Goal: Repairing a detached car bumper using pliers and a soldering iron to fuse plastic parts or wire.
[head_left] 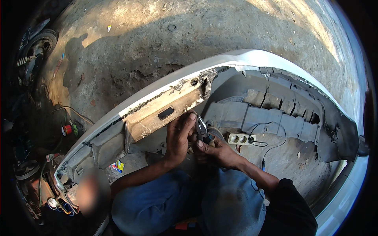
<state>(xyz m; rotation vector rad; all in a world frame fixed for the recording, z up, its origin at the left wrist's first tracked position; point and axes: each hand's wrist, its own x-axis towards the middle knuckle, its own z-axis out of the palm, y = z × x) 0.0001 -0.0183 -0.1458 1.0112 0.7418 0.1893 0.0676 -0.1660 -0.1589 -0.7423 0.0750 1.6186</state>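
A large white car bumper (pixel 252 56) curves around me, its inner side toward me. Along its left part runs a tan panel (pixel 147 122) with a rectangular hole and ragged, blackened edges at its right end. My left hand (pixel 178 139) is closed at the panel's lower edge, thumb uppermost. What its fingers pinch there is hidden. Just to the right, my right hand (pixel 220 152) grips a pair of pliers (pixel 202 129) with dark handles. The jaws point up, close beside my left thumb; whether they bite on anything cannot be made out.
A white power strip (pixel 238 139) with a black cable lies inside the bumper's curve, below a grey slotted plastic liner (pixel 260 118). A wheel (pixel 41 43) stands at far left. Nearer are a red can (pixel 67 130), a gauge (pixel 52 203) and a colourful wrapper (pixel 117 166).
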